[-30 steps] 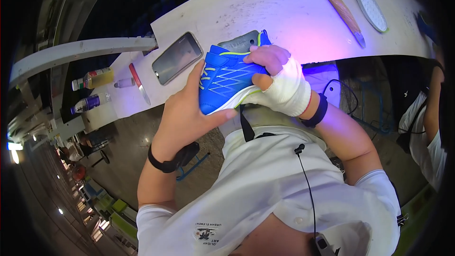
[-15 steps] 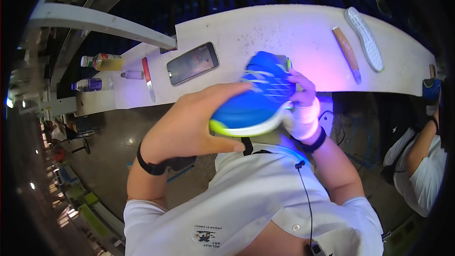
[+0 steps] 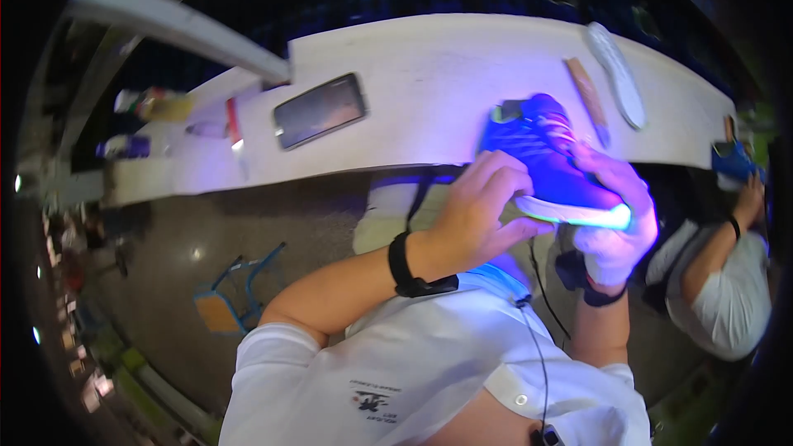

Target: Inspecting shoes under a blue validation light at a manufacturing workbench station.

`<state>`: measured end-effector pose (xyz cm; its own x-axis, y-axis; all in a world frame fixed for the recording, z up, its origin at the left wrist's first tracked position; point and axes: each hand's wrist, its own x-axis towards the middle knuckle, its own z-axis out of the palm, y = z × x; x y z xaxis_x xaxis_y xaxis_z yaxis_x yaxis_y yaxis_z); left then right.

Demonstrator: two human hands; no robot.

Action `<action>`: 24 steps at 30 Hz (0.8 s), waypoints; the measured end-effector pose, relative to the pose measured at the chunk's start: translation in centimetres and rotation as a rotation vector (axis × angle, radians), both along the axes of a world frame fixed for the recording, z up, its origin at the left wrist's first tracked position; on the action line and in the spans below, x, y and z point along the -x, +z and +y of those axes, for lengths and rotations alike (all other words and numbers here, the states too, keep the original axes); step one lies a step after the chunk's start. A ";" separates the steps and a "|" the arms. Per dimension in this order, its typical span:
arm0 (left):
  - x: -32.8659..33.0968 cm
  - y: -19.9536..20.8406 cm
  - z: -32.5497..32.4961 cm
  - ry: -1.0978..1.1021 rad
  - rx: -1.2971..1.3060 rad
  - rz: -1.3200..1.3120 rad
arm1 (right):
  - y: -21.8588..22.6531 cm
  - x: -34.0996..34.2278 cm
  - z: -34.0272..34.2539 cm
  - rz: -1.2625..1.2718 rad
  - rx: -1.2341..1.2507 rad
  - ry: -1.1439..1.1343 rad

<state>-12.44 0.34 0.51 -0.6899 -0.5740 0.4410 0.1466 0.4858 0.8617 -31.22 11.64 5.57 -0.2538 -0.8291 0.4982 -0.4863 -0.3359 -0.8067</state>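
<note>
In the head view, the blue sneaker (image 3: 541, 153) is held between 2 and 3 o'clock from the middle, over the near edge of the counter (image 3: 413, 99), its collar toward 11 o'clock and its toe toward 4. Both grips are clamped on it: the left hand (image 3: 475, 206) pinches the lower edge with its thumb beneath, and the right hand (image 3: 621, 196), in a white glove (image 3: 607, 252), wraps the toe end. Upper and pale midsole (image 3: 562, 211) are together, so the shoe looks largely built; blur and violet light leave it unclear whether the seam is closed all round. Toward 1 o'clock from it, a loose shoe sole (image 3: 615, 74) lies without an upper beside a wooden-handled knife (image 3: 585, 91), both untouched. A smartphone (image 3: 320, 111) rests between 9 and 10 o'clock.
</note>
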 end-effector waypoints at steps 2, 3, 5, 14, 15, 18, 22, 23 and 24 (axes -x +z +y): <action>0.9 0.6 0.9 0.061 0.026 0.029 | 1.1 0.2 -0.2 -0.087 -0.121 -0.024; 1.1 0.6 1.1 0.092 0.061 0.017 | 1.1 0.5 -0.5 -0.107 -0.114 -0.009; 2.1 0.2 1.0 0.127 0.117 -0.002 | -0.5 2.2 -0.8 -0.257 0.012 0.079; 4.7 -0.4 0.1 0.008 -0.048 -0.012 | -2.2 3.5 1.9 -0.373 -0.030 -0.074; 4.8 -0.2 -0.1 -0.011 0.029 -0.038 | -2.4 3.6 2.3 -0.393 -0.037 -0.063; 4.7 0.1 -0.4 -0.013 0.208 -0.168 | -4.0 4.2 2.8 -0.635 0.013 -0.068; 5.1 0.7 -3.1 -0.015 0.472 -0.400 | -8.3 4.8 2.6 -1.181 0.193 -0.095; 5.1 0.8 -3.8 -0.077 0.440 -0.427 | -9.1 4.8 2.7 -1.304 0.152 -0.040; 5.5 1.0 -4.1 -0.081 0.437 -0.437 | -9.5 5.2 3.3 -1.314 0.150 -0.045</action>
<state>-17.92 -3.78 1.48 -0.8936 -0.3423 0.2904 -0.1232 0.8091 0.5746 -36.45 14.91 -3.90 -0.6404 -0.7663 -0.0524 0.6108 -0.4667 -0.6397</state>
